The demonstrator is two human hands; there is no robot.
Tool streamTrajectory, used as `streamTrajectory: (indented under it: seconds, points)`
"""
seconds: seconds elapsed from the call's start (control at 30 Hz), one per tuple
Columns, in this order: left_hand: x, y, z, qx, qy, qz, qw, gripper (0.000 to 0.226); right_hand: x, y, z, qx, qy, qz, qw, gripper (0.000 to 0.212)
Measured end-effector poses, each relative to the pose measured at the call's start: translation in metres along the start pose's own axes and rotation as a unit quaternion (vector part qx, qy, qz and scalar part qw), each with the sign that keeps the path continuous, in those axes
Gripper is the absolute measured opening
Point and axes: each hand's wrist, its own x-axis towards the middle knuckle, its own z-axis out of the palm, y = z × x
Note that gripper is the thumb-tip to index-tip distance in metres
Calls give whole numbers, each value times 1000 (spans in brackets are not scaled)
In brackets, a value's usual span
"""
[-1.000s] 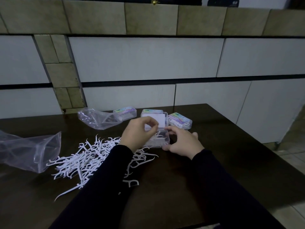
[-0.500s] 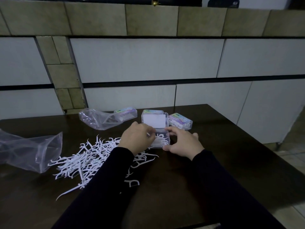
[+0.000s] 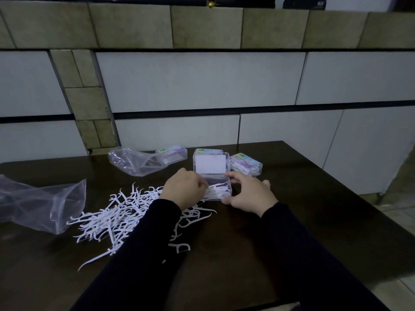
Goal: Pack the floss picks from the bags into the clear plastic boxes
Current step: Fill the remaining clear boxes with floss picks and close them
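The right hand (image 3: 249, 194) is curling its fingers round the open clear plastic box (image 3: 217, 187), steadying it, while the left hand (image 3: 183, 189) is pinching white floss picks (image 3: 116, 214) into it.

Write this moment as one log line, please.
step: filling open clear plastic box | left hand: at box, grip unclear | right hand: steadies box | loose white floss picks on dark table

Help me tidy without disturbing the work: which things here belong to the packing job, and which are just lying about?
In the job:
open box
loose picks
closed boxes
left hand
right hand

Lying about:
emptied bags
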Motion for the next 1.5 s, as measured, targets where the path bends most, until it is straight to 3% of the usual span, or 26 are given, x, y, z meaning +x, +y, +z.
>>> streamTrajectory:
  seconds: [0.27, 0.43, 0.57, 0.7, 0.93, 1.13, 1.33, 1.5]
  points:
    - [-3, -1, 2, -50, 101, 7, 994, 27, -9, -14, -6, -79, 28, -10, 996, 73]
    - [-16, -4, -6, -32, 124, 19, 992, 25, -23, -40, -4, -62, 83, -83, 991, 53]
    - [-31, -28, -26, 32, 81, 9, 996, 26, -30, -64, 9, -61, 78, -137, 986, 32]
    - [-45, -60, -42, 81, 27, -15, 996, 33, -27, -80, 26, -88, 56, -155, 982, 32]
    - [-65, -82, -41, 69, -92, -41, 993, 38, -25, -101, 36, -131, 23, -132, 982, 39]
    - [-71, -86, -53, 66, -119, -64, 989, 42, -27, -109, 41, -178, -25, -88, 980, 51]
    - [-74, -90, -59, 47, -94, -39, 994, 27, -32, -111, 41, -119, -17, -132, 984, 37]
    - [-76, -90, -59, 24, -121, -51, 991, 44, -31, -110, 40, -156, -37, -100, 982, 50]
